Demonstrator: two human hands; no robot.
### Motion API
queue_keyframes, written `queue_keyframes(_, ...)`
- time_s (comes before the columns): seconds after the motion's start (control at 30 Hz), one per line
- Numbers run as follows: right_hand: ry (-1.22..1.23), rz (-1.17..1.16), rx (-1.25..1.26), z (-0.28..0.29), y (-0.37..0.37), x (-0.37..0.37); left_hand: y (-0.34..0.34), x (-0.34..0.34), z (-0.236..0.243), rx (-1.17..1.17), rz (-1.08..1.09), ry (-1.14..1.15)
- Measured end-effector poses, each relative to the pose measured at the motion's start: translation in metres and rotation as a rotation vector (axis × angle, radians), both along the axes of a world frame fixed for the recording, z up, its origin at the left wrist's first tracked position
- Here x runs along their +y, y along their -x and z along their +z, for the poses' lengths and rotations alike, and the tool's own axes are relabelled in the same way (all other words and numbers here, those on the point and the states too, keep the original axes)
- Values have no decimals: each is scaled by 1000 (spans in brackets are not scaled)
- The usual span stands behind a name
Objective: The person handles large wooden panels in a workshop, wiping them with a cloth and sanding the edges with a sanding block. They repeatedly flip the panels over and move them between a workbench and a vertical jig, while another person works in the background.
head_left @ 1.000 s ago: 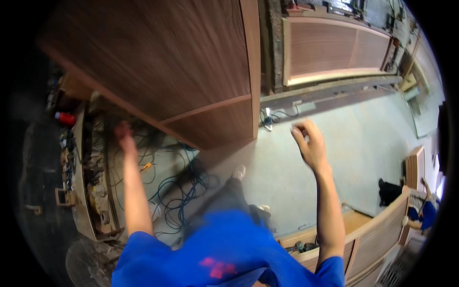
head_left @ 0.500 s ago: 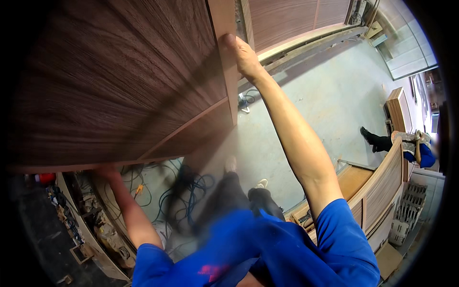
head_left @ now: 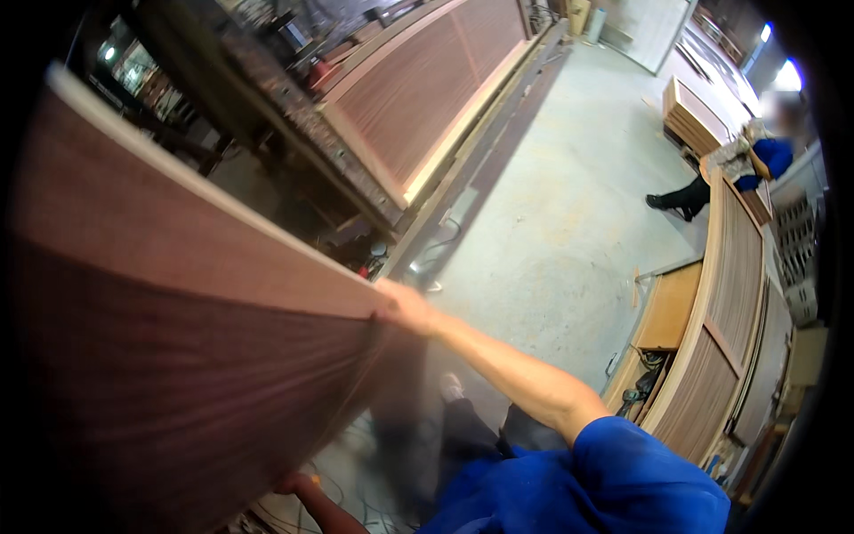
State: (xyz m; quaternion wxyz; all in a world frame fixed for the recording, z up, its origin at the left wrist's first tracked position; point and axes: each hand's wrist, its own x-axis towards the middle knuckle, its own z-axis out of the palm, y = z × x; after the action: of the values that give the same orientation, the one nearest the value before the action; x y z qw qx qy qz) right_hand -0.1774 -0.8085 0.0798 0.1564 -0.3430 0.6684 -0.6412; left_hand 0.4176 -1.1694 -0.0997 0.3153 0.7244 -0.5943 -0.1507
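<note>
A large brown wood-grain panel (head_left: 178, 383), framed with a paler strip along its edge, fills the left side of the view, tilted and blurred. My right hand (head_left: 406, 307) is closed around its right-hand edge, with that arm stretched out to it. Lower down, my left hand (head_left: 292, 483) grips the panel's near edge; the panel covers part of its fingers.
A similar panel (head_left: 427, 98) lies in a long machine frame (head_left: 294, 125) ahead. On the right, more panels (head_left: 725, 311) stand on edge beside a tan board (head_left: 669, 307). A person in blue (head_left: 769, 160) is at the far right. Cables (head_left: 334, 489) lie near my feet.
The panel has turned and its right-hand edge has come down towards me, with both hands still on it. My view has shifted, showing more of the machine frame ahead.
</note>
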Motion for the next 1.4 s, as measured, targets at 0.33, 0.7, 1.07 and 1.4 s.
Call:
queue_keyframes(0.33, 183, 70, -333, 109, 33, 108, 120, 66, 215, -394, 48, 202)
queue_keyframes(0.7, 316, 15, -920, -61, 82, 321, 347, 259, 535, -324, -197, 1114)
queue_keyframes(1.07, 601, -337, -1588, -79, 212, 521, 679, 396, 478, -41, -781, 380)
queue_keyframes(1.4, 412, -507, -1540, -99, 490, 589, 1105, 423, 291, -563, -880, -3)
